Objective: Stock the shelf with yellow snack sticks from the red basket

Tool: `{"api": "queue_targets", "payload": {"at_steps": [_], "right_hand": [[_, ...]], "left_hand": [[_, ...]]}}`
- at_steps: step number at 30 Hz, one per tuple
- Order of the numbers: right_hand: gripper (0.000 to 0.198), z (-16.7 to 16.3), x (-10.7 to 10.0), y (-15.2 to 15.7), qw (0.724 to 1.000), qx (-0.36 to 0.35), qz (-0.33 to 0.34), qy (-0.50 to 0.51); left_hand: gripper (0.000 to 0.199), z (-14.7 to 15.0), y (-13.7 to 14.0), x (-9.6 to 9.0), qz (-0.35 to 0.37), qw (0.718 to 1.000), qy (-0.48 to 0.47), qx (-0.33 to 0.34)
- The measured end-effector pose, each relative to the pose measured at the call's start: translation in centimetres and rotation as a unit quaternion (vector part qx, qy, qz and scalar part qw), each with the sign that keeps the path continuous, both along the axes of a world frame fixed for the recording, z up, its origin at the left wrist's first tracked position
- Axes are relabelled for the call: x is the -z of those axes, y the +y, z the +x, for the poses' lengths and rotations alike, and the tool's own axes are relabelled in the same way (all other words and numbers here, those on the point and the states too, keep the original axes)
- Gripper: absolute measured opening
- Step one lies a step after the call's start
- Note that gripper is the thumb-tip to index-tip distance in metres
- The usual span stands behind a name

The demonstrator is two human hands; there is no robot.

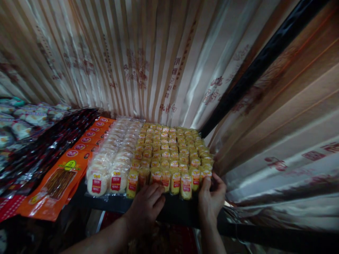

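Rows of small yellow-wrapped snack packets [174, 164] with red labels stand close together on a dark shelf [182, 213]. At the front edge my left hand [147, 203] rests against the lower front of these packets, its fingers loosely bent, the thumb a little apart, nothing visible in its grasp. My right hand [212, 197] is at the front right corner of the block. Its thumb lies in front of the corner packet [206, 172] and its fingers reach round the right side, closed on it. Parts of the fingertips are hidden behind the packet.
Left of the yellow packets are round white packaged snacks [116, 181], orange flat packs [62, 180], dark shiny packs [50, 151] and white packets [33, 116]. A pleated printed curtain [148, 63] hangs behind. A black slanted post [246, 83] rises at the right.
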State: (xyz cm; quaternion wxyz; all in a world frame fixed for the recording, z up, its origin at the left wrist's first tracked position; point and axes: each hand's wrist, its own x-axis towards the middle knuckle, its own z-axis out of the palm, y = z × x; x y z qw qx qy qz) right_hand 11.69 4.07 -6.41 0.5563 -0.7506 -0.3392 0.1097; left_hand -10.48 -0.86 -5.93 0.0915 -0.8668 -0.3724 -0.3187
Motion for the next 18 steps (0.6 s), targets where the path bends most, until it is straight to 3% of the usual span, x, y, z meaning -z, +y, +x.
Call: {"api": "queue_targets", "payload": {"at_steps": [7,11,18], "right_hand": [[0.051,-0.2,-0.4,0.0,1.000,-0.014,0.019,0.017],[0.050,-0.1,-0.2,0.1,1.000,-0.008,0.010,0.006],[0.052,0.0,0.3,0.2,1.000,-0.012,0.009,0.006]], "left_hand": [[0.026,-2.0,-2.5,-0.2,0.035,0.990,-0.078,-0.108],[0.032,-3.2,-2.8,0.2,0.012,0.983,-0.067,-0.170],[0.027,-2.9,-1.2,0.1,-0.008,0.983,-0.093,-0.156]]}}
